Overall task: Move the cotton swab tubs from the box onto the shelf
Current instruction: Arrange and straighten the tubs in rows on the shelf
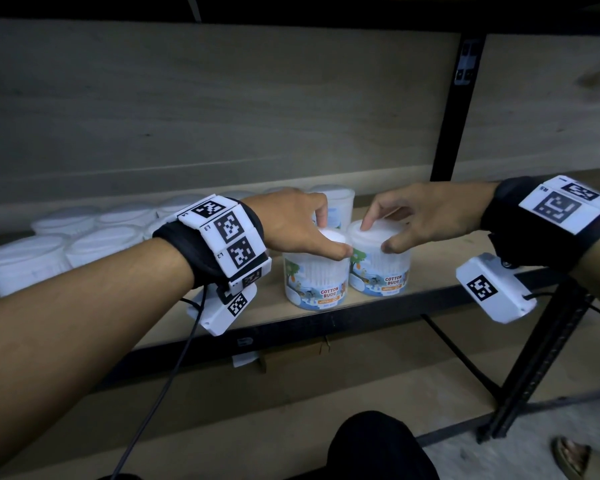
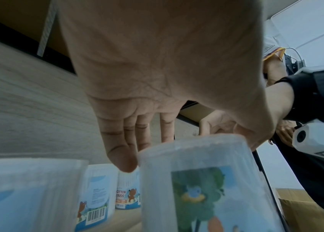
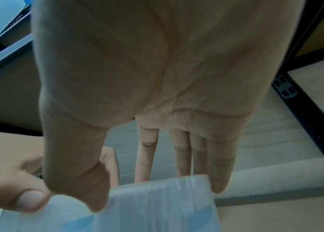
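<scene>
My left grip [image 1: 293,225] clasps the left tub [image 1: 315,271] on the shelf [image 1: 440,258]; my right grip [image 1: 420,216] clasps the right tub [image 1: 380,261], touching beside it.

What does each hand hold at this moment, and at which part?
The left hand holds the left tub at its lid rim; the right hand holds the right tub at its lid rim too.

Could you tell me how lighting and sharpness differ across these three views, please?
Head view: dim, tub labels readable, far-left tubs washed out and soft. Left wrist view: nearest tub blurred, bright backlight at right. Right wrist view: murky, palm and tub soft.
</scene>
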Available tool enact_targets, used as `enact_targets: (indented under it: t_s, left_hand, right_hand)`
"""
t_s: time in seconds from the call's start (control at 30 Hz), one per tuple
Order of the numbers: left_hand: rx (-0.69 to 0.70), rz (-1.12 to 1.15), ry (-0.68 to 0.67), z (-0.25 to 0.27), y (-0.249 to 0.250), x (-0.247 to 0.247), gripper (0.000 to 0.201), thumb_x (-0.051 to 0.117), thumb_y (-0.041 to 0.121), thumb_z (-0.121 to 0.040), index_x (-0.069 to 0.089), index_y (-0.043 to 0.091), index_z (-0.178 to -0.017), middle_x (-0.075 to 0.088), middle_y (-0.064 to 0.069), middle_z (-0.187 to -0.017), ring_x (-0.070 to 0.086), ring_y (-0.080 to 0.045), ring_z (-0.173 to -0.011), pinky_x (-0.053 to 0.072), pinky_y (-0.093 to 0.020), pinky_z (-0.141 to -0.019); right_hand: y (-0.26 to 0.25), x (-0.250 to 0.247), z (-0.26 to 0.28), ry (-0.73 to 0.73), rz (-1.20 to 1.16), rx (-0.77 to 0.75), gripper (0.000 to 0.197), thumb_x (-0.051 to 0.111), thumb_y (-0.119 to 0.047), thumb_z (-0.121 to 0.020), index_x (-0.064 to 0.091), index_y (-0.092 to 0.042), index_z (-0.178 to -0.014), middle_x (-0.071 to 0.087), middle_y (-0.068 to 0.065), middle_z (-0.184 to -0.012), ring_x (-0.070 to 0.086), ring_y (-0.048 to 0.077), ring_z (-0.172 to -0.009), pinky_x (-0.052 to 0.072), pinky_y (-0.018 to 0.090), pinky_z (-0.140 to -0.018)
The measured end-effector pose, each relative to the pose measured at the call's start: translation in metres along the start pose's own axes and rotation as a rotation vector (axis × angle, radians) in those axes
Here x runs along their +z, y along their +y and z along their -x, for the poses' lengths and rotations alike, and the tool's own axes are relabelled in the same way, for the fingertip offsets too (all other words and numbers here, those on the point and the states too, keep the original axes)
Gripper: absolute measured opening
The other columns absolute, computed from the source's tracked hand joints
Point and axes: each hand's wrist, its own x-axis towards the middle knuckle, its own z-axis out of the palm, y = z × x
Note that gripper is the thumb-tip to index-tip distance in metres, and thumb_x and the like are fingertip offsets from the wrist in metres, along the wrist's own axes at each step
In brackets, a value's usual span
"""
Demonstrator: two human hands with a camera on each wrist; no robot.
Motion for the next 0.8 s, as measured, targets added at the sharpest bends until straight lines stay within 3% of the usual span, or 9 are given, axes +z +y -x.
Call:
enact_targets:
  t_s: [0.37,0.53,0.63,0.7,0.8]
  left_hand:
    - [0.022,0.053,0.022,0.002,-0.006,0.005,0.062,0.063,0.079,-0.069,0.056,0.034,-0.111,0.060,0.009,-0.110,0.059,-0.014,-0.095,0.051,-0.033,-0.084]
    - [0.036,0.063,0.023,0.005,-0.009,0.005,0.068,0.055,0.086,-0.067,0.056,0.035,-0.112,0.059,0.010,-0.115,0.059,-0.014,-0.100,0.051,-0.036,-0.089]
    - [0.049,0.063,0.043,0.011,-0.015,-0.003,0.066,0.049,0.080,-0.079,0.055,0.031,-0.122,0.057,0.011,-0.120,0.056,-0.013,-0.107,0.045,-0.032,-0.087]
    - [0.047,0.054,0.062,0.017,-0.023,-0.011,0.061,0.047,0.075,-0.085,0.055,0.029,-0.125,0.058,0.010,-0.121,0.056,-0.014,-0.107,0.043,-0.031,-0.086]
    - [0.026,0.025,0.078,0.027,-0.043,-0.025,0.057,0.048,0.071,-0.087,0.055,0.029,-0.126,0.060,0.009,-0.120,0.057,-0.016,-0.110,0.047,-0.035,-0.096]
  right_hand:
    - [-0.006,0.000,0.002,-0.001,0.075,0.024,0.033,0.077,-0.036,-0.080,0.062,-0.047,-0.107,0.061,-0.015,-0.126,0.056,0.009,-0.120,0.046,0.037,-0.105]
    - [-0.012,-0.003,0.002,-0.001,0.094,0.049,0.034,0.074,-0.050,-0.078,0.061,-0.050,-0.110,0.057,-0.018,-0.131,0.052,0.007,-0.124,0.039,0.036,-0.110]
    - [-0.026,-0.011,-0.002,0.023,0.123,0.051,0.041,0.070,-0.061,-0.076,0.060,-0.049,-0.114,0.056,-0.020,-0.129,0.048,0.004,-0.126,0.035,0.031,-0.109]
    - [-0.039,-0.016,-0.008,0.019,0.136,0.015,0.041,0.070,-0.063,-0.074,0.061,-0.049,-0.111,0.058,-0.018,-0.129,0.052,0.004,-0.124,0.036,0.033,-0.112]
    - [-0.062,-0.019,-0.020,0.034,0.183,-0.011,0.035,0.072,-0.057,-0.079,0.064,-0.046,-0.111,0.057,-0.013,-0.128,0.056,0.004,-0.116,0.038,0.031,-0.110]
